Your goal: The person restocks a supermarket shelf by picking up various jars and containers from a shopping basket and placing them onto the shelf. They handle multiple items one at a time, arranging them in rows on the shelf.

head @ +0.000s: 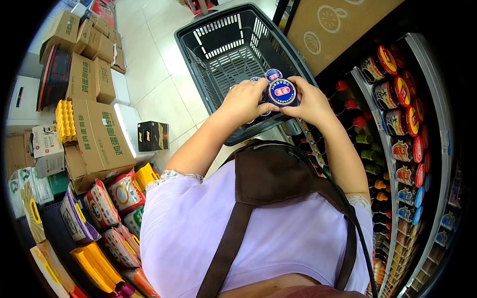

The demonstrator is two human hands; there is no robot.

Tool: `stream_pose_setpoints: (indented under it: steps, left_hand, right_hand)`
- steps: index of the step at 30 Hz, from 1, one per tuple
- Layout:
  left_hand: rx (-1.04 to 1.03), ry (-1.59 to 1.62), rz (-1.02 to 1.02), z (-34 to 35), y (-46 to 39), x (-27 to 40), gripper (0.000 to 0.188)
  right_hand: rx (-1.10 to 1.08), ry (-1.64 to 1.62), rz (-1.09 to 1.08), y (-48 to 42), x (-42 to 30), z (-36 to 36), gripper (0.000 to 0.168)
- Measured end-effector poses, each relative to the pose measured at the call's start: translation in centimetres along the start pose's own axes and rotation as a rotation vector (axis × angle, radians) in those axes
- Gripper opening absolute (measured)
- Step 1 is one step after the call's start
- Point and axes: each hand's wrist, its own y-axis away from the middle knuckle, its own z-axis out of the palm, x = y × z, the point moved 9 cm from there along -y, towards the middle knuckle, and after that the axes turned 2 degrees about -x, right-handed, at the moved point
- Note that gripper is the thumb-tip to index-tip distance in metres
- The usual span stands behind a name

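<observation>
A jar with a blue lid (282, 92) sits between my two hands above the near end of a dark shopping basket (302, 61). My right hand (312, 101) grips its right side, thumb along the front. Closed in around the left side of the same jar is my left hand (244, 100), its thumb reaching under the lid's edge. A second blue-lidded jar (273, 74) shows just behind the first. More blue lids (250, 123) peek out below my left hand, partly covered; I cannot tell how many. Slatted plastic forms the basket's floor and walls.
On the right, store shelves (389, 178) carry rows of jars (403, 91) and capped bottles (363, 139). Cardboard cartons (102, 136) are stacked at left, with a black box (153, 136) on the tiled floor (160, 48). Bagged goods (126, 190) lie at lower left.
</observation>
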Motion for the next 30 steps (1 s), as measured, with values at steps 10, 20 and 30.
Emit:
stream_pose_setpoints:
  steps: [10, 20, 30]
  left_hand:
    - [0.146, 0.300, 0.126, -1.1, -1.3, 3.2, 0.047]
    - [0.178, 0.446, 0.291, -1.0, -2.6, 7.1, 0.061]
    - [-0.102, 0.946, 0.367, 1.1, -5.3, 12.9, 0.070]
  right_hand:
    - [0.160, -0.169, 0.047, 2.5, -0.7, -5.3, 0.068]
    - [0.322, -0.263, 0.023, 5.0, 0.2, -9.4, 0.060]
    - [0.468, -0.261, 0.049, 9.7, 0.0, -14.5, 0.065]
